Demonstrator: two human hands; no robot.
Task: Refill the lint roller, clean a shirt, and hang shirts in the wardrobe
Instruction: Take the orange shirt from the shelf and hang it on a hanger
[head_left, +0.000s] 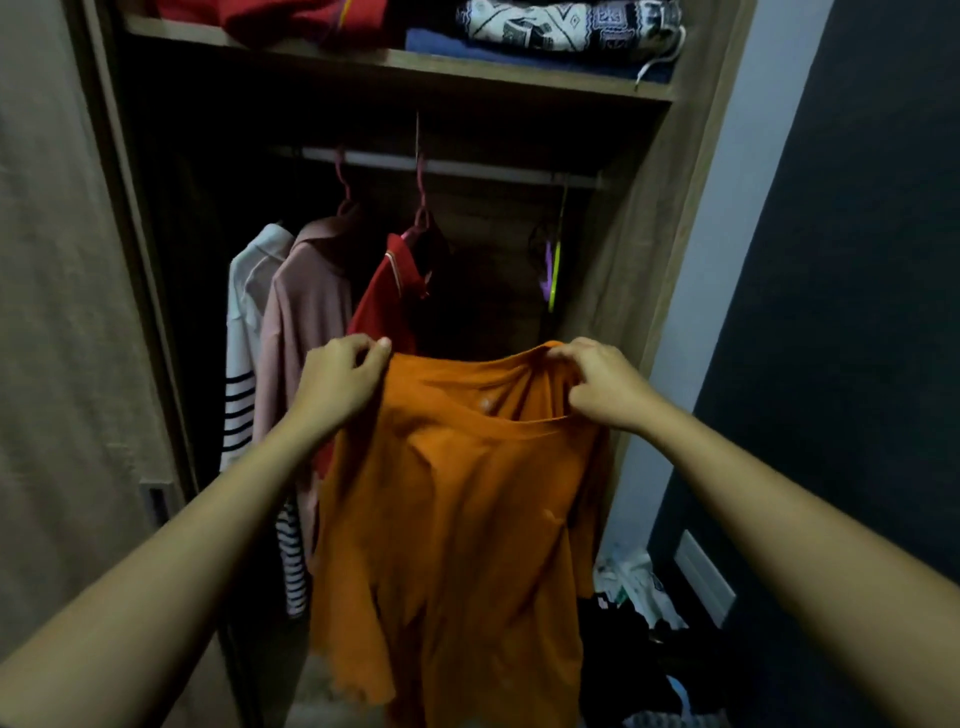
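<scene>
Between two raised hands, an orange shirt (452, 509) is held up by its shoulders in front of an open wardrobe (639, 270). One shoulder is pinched by the curled fingers of the left hand (340, 382), the other is gripped by the right hand (597, 382). Plain, bright orange fabric is seen, with a round neckline, soft creases and a loosely hanging hem. Behind it, a red shirt (387, 291), a pink shirt (306, 322) and a white striped shirt (244, 364) are hung from a rail (467, 167). Folded clothes (545, 26) are stacked on the shelf (395, 60) above.
</scene>
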